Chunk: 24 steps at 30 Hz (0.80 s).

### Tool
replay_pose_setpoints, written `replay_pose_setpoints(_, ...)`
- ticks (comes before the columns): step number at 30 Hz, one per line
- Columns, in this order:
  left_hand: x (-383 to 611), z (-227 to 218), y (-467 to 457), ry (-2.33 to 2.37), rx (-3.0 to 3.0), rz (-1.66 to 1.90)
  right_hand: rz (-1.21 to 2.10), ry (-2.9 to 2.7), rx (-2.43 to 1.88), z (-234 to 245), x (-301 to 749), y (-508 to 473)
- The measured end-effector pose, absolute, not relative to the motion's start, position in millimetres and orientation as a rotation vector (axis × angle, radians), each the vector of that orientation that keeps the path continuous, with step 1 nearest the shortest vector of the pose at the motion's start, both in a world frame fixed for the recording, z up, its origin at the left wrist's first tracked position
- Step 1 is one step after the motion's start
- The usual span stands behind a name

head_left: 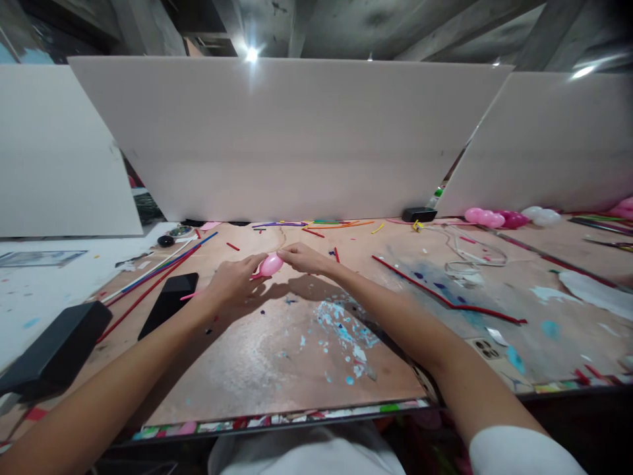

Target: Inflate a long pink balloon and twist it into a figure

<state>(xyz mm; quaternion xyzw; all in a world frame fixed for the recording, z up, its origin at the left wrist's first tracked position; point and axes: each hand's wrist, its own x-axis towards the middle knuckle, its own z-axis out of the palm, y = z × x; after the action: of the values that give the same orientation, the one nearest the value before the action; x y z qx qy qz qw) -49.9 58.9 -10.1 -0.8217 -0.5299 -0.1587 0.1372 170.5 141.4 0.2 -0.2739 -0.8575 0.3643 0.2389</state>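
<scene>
pale upright boards (291, 138) stand along the far side of our paint-flecked tabletop (267, 376), with concrete beams (366, 33) and a bright lamp (252, 55) overhead. left of the middle, over the tabletop, we have a small pink balloon (271, 264) between our hands, which are close together. our left hand (235, 277) grips its left end, and our right hand (302, 258) pinches it at the upper right. a thin pink tail (188, 296) pokes out by our left wrist; we cannot tell whether it belongs to the same balloon. beside our left forearm lies a black phone (171, 298), with long red, blue and white strips (158, 280) further left. to the right of our right forearm we see a bent red strip (420, 287), and past it pink balloons (484, 218) and white balloons (541, 216) sit near the boards.
</scene>
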Motion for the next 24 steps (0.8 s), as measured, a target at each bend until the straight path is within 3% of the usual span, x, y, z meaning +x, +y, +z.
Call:
replay_pose_setpoints(10, -46.3, -8.0, 56.5, -1.472, -2.386, -0.573, 1.133, -2.309, -0.815, 2.2, 163.5, 131.0)
replay_pose_setpoints(24, -43.1, -10.3, 54.8, -1.379, -2.397, -0.618, 0.920, -2.394, -0.678, -7.9, 157.5, 134.3)
